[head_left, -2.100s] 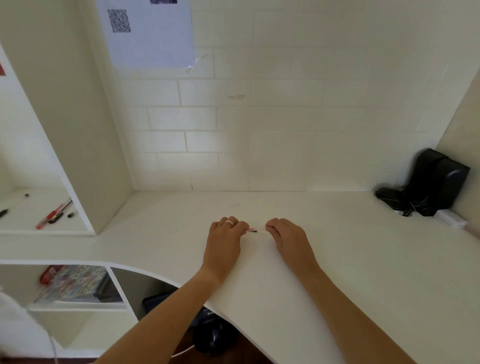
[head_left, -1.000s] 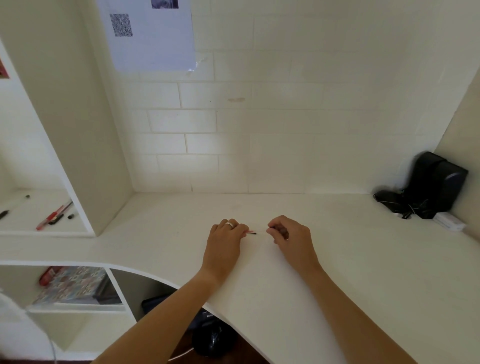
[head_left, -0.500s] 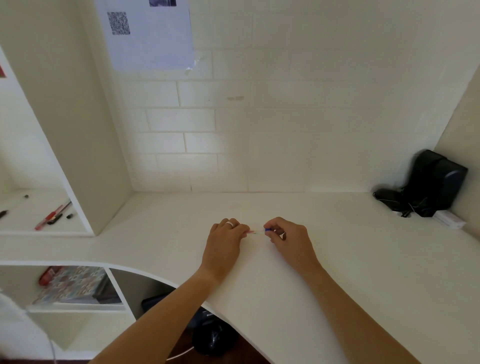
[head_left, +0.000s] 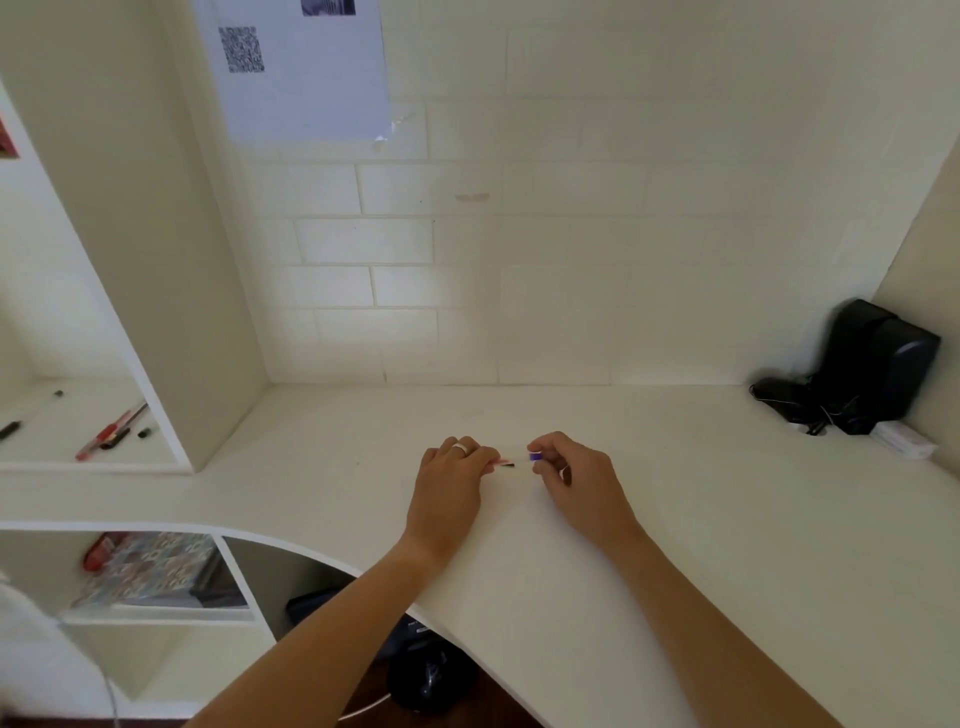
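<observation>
A: Head view. Left hand (head_left: 451, 483) rests low on the desk (head_left: 675, 519), grip pinching a thin pink stick (head_left: 504, 463), likely braced to steady it.

B: And the other?

A: Right hand (head_left: 579, 483), grip closed on a small purple cap (head_left: 535, 456), just beside the stick's dark tip, not touching. Probably lined up to fit together; too small to be sure.

Your left grip (head_left: 449, 483) lies palm down, back of the hand up, with its fingers curled forward and the fingertips pinching a thin pink-and-black strip (head_left: 505, 463). Your right grip (head_left: 582, 483) sits just beside it, turned slightly inward. Its thumb and forefinger pinch a small purple piece (head_left: 535, 456), and the other fingers are curled under. Both forearms are bare and reach in from below, drawing together toward the wrists.
</observation>
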